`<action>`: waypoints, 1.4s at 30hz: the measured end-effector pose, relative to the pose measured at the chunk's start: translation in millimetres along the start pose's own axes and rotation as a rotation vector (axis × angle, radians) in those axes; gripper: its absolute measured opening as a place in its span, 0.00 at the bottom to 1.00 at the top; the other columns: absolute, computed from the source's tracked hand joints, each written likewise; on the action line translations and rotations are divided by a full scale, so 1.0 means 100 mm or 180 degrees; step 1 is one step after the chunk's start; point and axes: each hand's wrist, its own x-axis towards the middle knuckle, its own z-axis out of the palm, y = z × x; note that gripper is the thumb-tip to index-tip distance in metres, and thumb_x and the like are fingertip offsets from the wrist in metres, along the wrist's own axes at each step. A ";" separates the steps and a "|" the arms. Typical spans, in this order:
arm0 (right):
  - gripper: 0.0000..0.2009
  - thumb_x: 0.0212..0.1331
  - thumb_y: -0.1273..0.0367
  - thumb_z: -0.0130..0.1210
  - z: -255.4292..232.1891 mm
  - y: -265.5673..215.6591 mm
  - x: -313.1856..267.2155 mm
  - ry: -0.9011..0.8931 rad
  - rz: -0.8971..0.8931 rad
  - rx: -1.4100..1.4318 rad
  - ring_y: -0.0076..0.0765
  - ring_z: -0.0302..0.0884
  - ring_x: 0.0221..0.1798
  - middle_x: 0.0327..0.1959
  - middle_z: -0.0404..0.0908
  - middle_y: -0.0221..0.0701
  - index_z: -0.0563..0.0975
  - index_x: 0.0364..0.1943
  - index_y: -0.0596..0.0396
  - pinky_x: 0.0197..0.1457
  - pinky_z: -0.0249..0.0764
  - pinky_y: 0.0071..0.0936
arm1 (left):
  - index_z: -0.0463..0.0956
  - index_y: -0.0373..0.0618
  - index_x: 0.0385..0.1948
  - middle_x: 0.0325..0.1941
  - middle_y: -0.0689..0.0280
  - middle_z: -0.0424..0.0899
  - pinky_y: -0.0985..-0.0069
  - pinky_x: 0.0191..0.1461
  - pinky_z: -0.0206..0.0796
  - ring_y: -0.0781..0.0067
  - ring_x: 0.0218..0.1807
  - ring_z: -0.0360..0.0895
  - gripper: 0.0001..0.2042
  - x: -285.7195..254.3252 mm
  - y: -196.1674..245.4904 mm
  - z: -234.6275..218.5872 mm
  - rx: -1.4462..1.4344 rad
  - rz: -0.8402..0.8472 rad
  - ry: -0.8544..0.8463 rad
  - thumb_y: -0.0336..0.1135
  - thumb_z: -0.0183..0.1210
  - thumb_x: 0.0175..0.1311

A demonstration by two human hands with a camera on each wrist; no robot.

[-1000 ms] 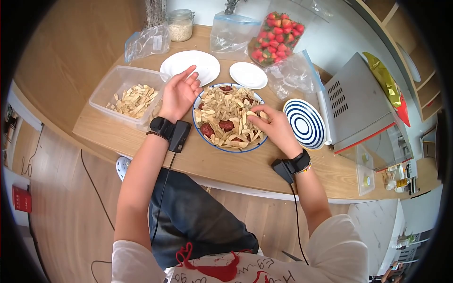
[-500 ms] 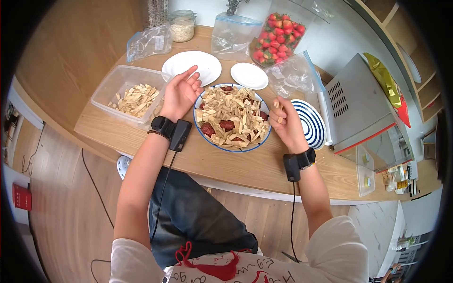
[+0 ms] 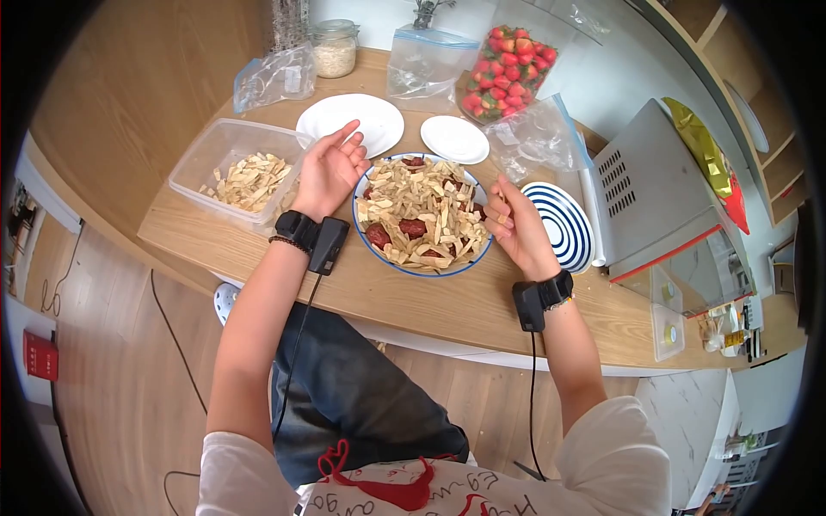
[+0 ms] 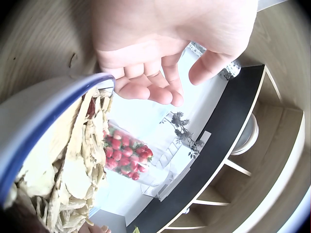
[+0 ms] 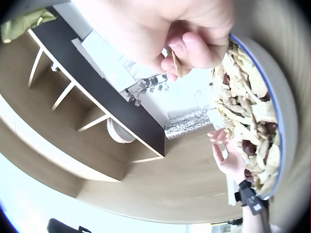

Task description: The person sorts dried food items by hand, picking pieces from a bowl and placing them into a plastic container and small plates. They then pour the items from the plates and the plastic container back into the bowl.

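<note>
A blue-rimmed white bowl (image 3: 428, 273) is heaped with pale dried root slices (image 3: 417, 193), with several wrinkled dried red dates (image 3: 412, 229) among them. My right hand (image 3: 522, 234) is raised at the bowl's right edge. Between thumb and fingers it pinches one thin dried slice (image 5: 177, 64), seen edge-on in the right wrist view. On the bowl's other side my left hand (image 3: 322, 181) lies palm up with loosely bent fingers, holding nothing. Its fingers (image 4: 133, 91) are right at the rim in the left wrist view.
A clear plastic tub (image 3: 206, 196) of more slices stands left. White plates (image 3: 379, 116) lie behind the bowl, and a blue-striped plate (image 3: 559, 225) is to the right. Plastic bags (image 3: 430, 69), strawberries (image 3: 509, 73) and a jar (image 3: 334, 53) line the back; a grey appliance (image 3: 645, 172) stands far right.
My right hand has lifted out of the bowl and drawn back to the right with a slice in its fingers, then shifted slightly left. The left hand has stayed in place.
</note>
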 end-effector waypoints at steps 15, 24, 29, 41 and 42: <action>0.08 0.63 0.69 0.45 -0.19 -0.07 0.01 -0.0789 0.0845 0.2948 0.15 0.57 0.19 0.19 0.58 0.22 0.65 0.26 0.55 0.14 0.56 0.12 | 0.63 0.35 0.52 0.33 0.63 0.72 0.75 0.42 0.62 0.73 0.33 0.67 0.16 0.01 0.01 -0.04 -0.0091 -0.0011 -0.0037 0.31 0.47 0.64; 0.09 0.62 0.70 0.48 -0.11 -0.06 -0.02 -0.0433 0.0198 0.0535 0.16 0.59 0.24 0.25 0.67 0.23 0.72 0.42 0.61 0.16 0.56 0.12 | 0.64 0.36 0.53 0.34 0.65 0.74 0.74 0.44 0.65 0.72 0.35 0.71 0.18 0.04 0.01 -0.11 0.0002 -0.0063 -0.0174 0.34 0.46 0.64; 0.09 0.61 0.65 0.53 0.10 0.07 -0.11 -0.0142 -0.0797 -0.2648 0.11 0.58 0.21 0.21 0.69 0.18 0.76 0.38 0.56 0.19 0.51 0.13 | 0.63 0.35 0.52 0.33 0.64 0.72 0.75 0.43 0.62 0.73 0.33 0.67 0.17 0.00 0.01 -0.04 0.0010 -0.0031 -0.0076 0.32 0.47 0.64; 0.18 0.49 0.54 0.62 0.43 0.13 -0.18 0.0039 -0.1396 -0.4984 0.44 0.72 0.18 0.13 0.72 0.39 0.74 0.29 0.55 0.23 0.65 0.36 | 0.62 0.35 0.53 0.33 0.65 0.72 0.75 0.43 0.63 0.73 0.33 0.67 0.17 0.01 0.00 -0.05 0.0065 -0.0046 -0.0141 0.33 0.46 0.64; 0.18 0.50 0.55 0.62 0.43 0.13 -0.18 0.0028 -0.1387 -0.4954 0.44 0.72 0.18 0.13 0.72 0.40 0.74 0.29 0.55 0.23 0.65 0.36 | 0.62 0.35 0.53 0.33 0.65 0.72 0.75 0.43 0.63 0.73 0.33 0.67 0.17 0.01 0.00 -0.05 0.0067 -0.0051 -0.0121 0.33 0.46 0.64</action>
